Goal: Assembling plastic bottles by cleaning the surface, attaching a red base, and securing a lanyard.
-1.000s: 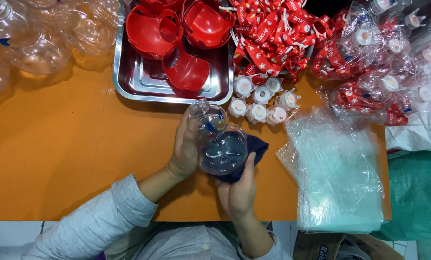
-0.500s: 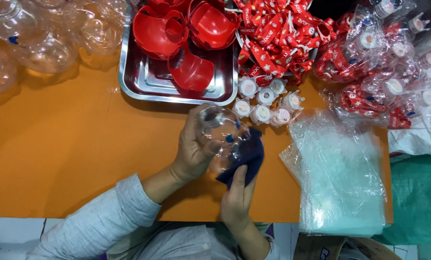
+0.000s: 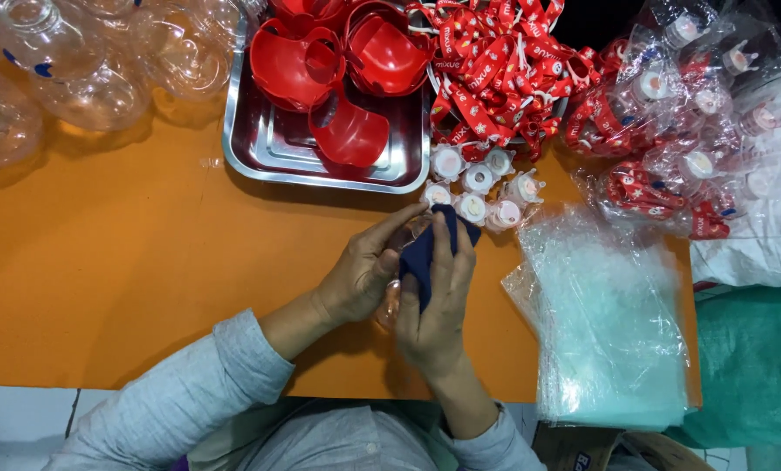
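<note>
- Left hand (image 3: 364, 275) grips clear bottle (image 3: 390, 301), long axis running toward the body.
- Right hand (image 3: 434, 305) presses blue cloth (image 3: 430, 249) onto bottle's right side, both touching.

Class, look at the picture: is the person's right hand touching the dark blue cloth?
Touching. The head view shows the right hand with its fingers pressed flat over the dark blue cloth, against the clear bottle that the left hand grips.
</note>
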